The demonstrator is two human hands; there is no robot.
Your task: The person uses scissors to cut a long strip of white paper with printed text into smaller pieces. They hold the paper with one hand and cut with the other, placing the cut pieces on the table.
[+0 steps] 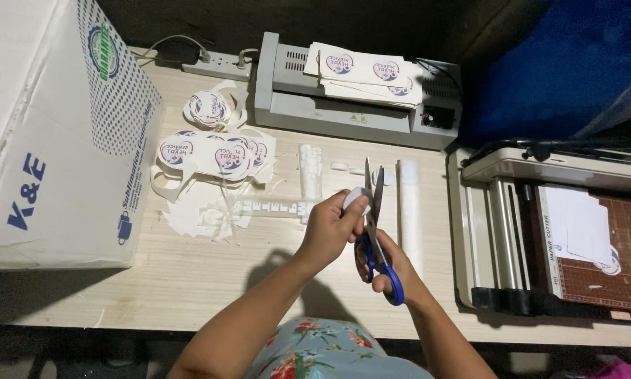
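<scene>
— What are your arms doing?

— Both my arms come up from the bottom and meet over the middle of the wooden table (210, 281). My left hand (333, 228) is curled almost shut. Its finger and thumb pinch a small white round piece (357, 199). My right hand (385, 263) is closed through the blue handles of the scissors (376, 224). The blades point up, away from me, and they are open just a little.

— Where is the round piece?

— It is right at the tips of my left fingers, touching the left side of the blades. My two hands are just beside each other.

— What big things are around you?

— A big white cardboard box (56, 133) stands far to my left. A paper cutter (561, 231) with a brown board sits to my right. A grey laminating machine (357, 105) is at the back, with printed sheets (364, 70) on top. A pile of cut round stickers and paper scraps (210, 168) lies between the box and my hands. A long clear strip (408, 210) lies just past my right hand.

— Is anything hard to see?

— Yes. My fingers cover most of the round piece, so I cannot tell if it has a picture on it. My right thumb hides inside the handle. The paper cutter is cut off at the edge. The back corners are very dark.
</scene>
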